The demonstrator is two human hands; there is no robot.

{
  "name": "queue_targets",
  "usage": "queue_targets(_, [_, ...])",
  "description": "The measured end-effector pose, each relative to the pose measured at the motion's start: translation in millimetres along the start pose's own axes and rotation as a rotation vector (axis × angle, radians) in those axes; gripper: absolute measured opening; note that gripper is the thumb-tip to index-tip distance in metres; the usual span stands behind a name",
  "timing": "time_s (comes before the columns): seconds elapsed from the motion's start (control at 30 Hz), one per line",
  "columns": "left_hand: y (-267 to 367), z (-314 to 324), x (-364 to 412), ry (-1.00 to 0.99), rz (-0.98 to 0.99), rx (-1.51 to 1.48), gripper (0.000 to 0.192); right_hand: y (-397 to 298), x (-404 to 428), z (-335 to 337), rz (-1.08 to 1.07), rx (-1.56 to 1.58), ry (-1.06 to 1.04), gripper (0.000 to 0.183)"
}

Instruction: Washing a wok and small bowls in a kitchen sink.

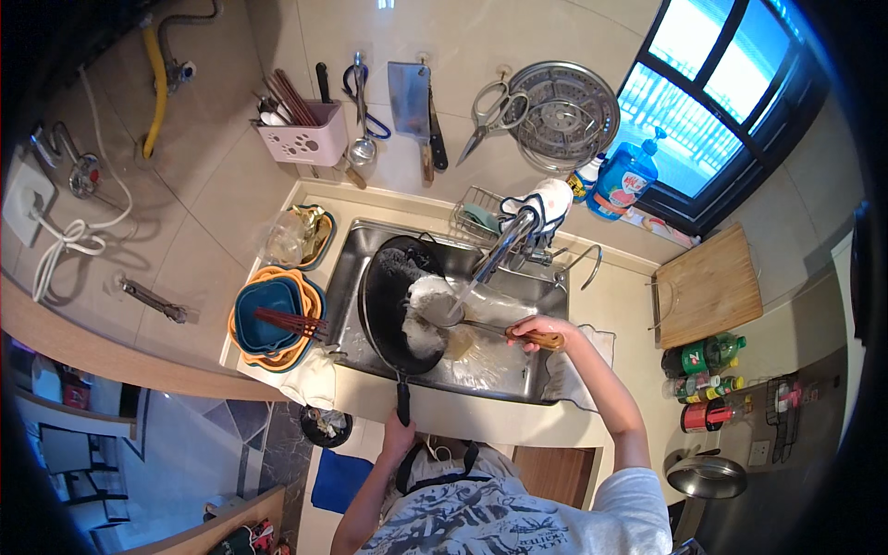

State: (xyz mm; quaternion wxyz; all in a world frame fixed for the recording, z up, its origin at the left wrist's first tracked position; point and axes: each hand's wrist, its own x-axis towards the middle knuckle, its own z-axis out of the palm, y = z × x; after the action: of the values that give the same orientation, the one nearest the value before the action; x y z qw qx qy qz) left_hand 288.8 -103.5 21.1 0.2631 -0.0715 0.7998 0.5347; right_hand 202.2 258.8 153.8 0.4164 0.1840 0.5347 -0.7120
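Note:
Gripped in my left hand (398, 438) is the black handle of a black wok (388, 305), which is tilted inside the stainless steel sink (541, 388). My right hand (538, 334) is closed around the wooden handle of a metal spatula or ladle (442, 309). Its head is over the wok's right side, under water running from the chrome faucet (510, 239). Whitish, foamy water lies in the wok around the head, and water spreads over the sink floor to the right.
Left of the sink stand stacked blue and orange baskets (267, 312) with chopsticks, and a white cloth (310, 378). A wire rack (475, 211) sits behind the sink. Blue soap bottle (624, 180), cutting board (707, 288) and drink bottles (704, 357) line the right. A cleaver (411, 104) hangs above.

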Motion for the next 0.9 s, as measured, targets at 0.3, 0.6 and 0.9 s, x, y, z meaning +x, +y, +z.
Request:
queue_targets(0.3, [-10, 13, -5, 0.167, 0.149, 0.209, 0.03, 2, 9, 1, -0.017, -0.228, -0.034, 0.026])
queue_targets(0.6, [12, 12, -14, 0.172, 0.073, 0.205, 0.026, 18, -7, 31, -0.423, -1.52, 0.495, 0.064])
queue_targets(0.9, [8, 13, -13, 0.199, 0.104, 0.192, 0.027, 45, -30, 30, -0.485, -1.628, 0.664, 0.064])
